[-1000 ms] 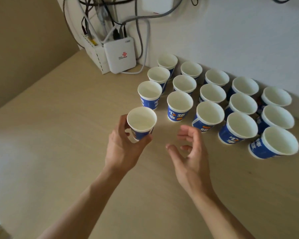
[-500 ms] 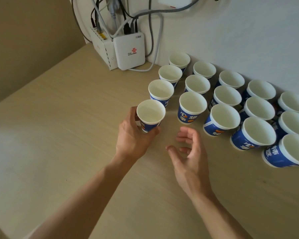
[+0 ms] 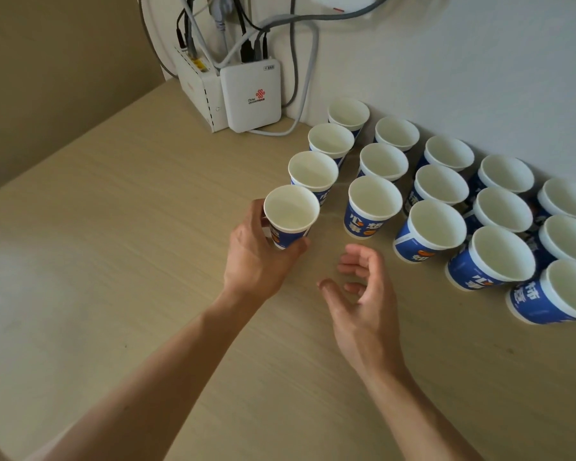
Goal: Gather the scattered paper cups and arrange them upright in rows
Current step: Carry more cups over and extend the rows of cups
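Several blue-and-white paper cups stand upright in rows on the wooden table (image 3: 113, 261), running from the wall toward me. My left hand (image 3: 260, 257) grips one upright cup (image 3: 290, 216) at the near left end of the leftmost column, just in front of another cup (image 3: 312, 173). The held cup's base is hidden by my fingers. My right hand (image 3: 363, 294) hovers over the table with fingers loosely curled and nothing in it, in front of a cup (image 3: 373, 204) in the middle column.
A white router box (image 3: 250, 94) and a second white box (image 3: 198, 91) lean against the wall at the back, with several cables above them. The wall runs close behind the far cups. Cups at the right (image 3: 559, 294) reach the frame edge.
My left hand has carried the cup forward toward the left column, close to the cup ahead of it. The right hand has barely moved.
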Tool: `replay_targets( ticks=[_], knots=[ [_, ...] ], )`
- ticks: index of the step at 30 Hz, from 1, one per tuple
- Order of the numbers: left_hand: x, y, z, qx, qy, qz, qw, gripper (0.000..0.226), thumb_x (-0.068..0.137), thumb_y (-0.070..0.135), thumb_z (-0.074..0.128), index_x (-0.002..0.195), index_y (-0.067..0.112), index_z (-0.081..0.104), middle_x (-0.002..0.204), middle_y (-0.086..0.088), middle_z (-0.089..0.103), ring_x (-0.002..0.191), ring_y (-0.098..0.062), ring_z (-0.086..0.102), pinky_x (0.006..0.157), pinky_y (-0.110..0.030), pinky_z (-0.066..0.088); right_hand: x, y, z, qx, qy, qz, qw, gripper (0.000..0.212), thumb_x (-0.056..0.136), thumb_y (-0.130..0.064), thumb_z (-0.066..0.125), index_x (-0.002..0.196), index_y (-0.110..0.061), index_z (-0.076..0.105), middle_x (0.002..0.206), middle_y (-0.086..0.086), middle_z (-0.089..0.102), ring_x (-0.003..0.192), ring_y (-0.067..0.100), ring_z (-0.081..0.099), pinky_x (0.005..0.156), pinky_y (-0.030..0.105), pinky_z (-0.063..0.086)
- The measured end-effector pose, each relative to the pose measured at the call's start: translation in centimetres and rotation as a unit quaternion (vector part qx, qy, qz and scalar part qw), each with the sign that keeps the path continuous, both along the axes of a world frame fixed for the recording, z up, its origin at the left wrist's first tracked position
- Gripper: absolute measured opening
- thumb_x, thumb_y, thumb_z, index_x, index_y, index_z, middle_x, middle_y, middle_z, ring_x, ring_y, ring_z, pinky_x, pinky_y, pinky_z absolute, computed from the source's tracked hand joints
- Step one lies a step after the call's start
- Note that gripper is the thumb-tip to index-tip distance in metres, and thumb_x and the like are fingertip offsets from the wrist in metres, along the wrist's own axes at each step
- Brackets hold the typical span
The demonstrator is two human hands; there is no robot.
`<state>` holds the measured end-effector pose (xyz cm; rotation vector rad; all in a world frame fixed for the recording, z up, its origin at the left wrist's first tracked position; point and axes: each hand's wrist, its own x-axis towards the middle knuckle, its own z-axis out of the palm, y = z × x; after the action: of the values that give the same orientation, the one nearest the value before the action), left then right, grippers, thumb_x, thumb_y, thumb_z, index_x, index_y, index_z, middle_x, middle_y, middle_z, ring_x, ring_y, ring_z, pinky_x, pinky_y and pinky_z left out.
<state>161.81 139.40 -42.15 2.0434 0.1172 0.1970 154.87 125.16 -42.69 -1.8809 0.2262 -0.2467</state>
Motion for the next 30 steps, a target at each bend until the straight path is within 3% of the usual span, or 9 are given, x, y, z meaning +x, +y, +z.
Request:
replay_targets(
  ticks=[6, 12, 15, 17, 22, 30],
  knots=[
    [0.3, 0.0, 0.0, 0.005, -0.003, -0.003, 1.0, 0.062, 0.071, 0.024, 0.088, 0.124, 0.015, 0.056, 0.101, 0.012, 0.065, 0.085, -0.012, 0.066, 0.064, -0.003, 0.043, -0.4, 0.0, 0.0, 0.002, 0.002, -0.009, 1.0, 0.051, 0.081, -0.003, 0.078, 0.125, -0.018, 0.055, 0.113, -0.007, 0.062, 0.105, 0.009, 0.061, 0.091, 0.033, 0.051],
    [-0.3, 0.3, 0.2, -0.008, 0.014, -0.007, 1.0, 0.071, 0.066, 0.023, 0.092, 0.126, 0.02, 0.054, 0.102, 0.018, 0.062, 0.085, -0.003, 0.064, 0.065, 0.0, 0.041, -1.4, -0.7, -0.2, -0.003, 0.001, -0.025, 1.0, 0.052, 0.082, -0.006, 0.079, 0.125, -0.021, 0.055, 0.114, -0.008, 0.062, 0.105, 0.006, 0.061, 0.088, 0.026, 0.049],
    [-2.1, 1.0, 0.2, -0.007, 0.032, 0.007, 0.999, 0.083, 0.065, 0.024, 0.093, 0.135, 0.021, 0.048, 0.12, 0.009, 0.061, 0.106, -0.012, 0.061, 0.085, -0.021, 0.051, -2.3, -1.3, 0.0, -0.001, 0.005, -0.043, 0.999, 0.051, 0.082, -0.007, 0.079, 0.124, -0.022, 0.054, 0.115, -0.007, 0.062, 0.105, 0.008, 0.061, 0.087, 0.028, 0.05],
    [-4.5, 1.2, 0.9, -0.007, 0.038, 0.036, 0.999, 0.086, 0.067, 0.026, 0.092, 0.139, 0.019, 0.046, 0.125, 0.004, 0.059, 0.111, -0.014, 0.057, 0.09, -0.03, 0.051, -3.2, -1.7, 1.2, 0.009, 0.012, -0.065, 0.998, 0.051, 0.083, -0.007, 0.079, 0.124, -0.022, 0.054, 0.116, -0.006, 0.062, 0.105, 0.009, 0.061, 0.089, 0.031, 0.051],
    [-9.4, -0.5, 6.9, -0.053, 0.032, 0.034, 0.997, 0.067, 0.075, 0.024, 0.087, 0.131, 0.019, 0.052, 0.12, 0.004, 0.062, 0.109, -0.015, 0.06, 0.083, -0.023, 0.049, -6.0, -3.1, 7.3, 0.027, 0.022, -0.115, 0.993, 0.046, 0.083, -0.004, 0.076, 0.122, -0.017, 0.053, 0.114, -0.002, 0.06, 0.104, 0.012, 0.059, 0.087, 0.033, 0.052],
    [-15.8, -6.2, 20.4, -0.108, 0.034, -0.076, 0.991, 0.045, 0.082, 0.021, 0.079, 0.121, 0.017, 0.057, 0.115, 0.003, 0.065, 0.108, -0.013, 0.061, 0.087, -0.028, 0.051, -15.2, -7.2, 18.3, 0.112, 0.013, -0.255, 0.96, 0.046, 0.084, -0.005, 0.079, 0.122, -0.016, 0.055, 0.107, -0.004, 0.061, 0.1, 0.016, 0.063, 0.073, 0.007, 0.048]
  ],
)
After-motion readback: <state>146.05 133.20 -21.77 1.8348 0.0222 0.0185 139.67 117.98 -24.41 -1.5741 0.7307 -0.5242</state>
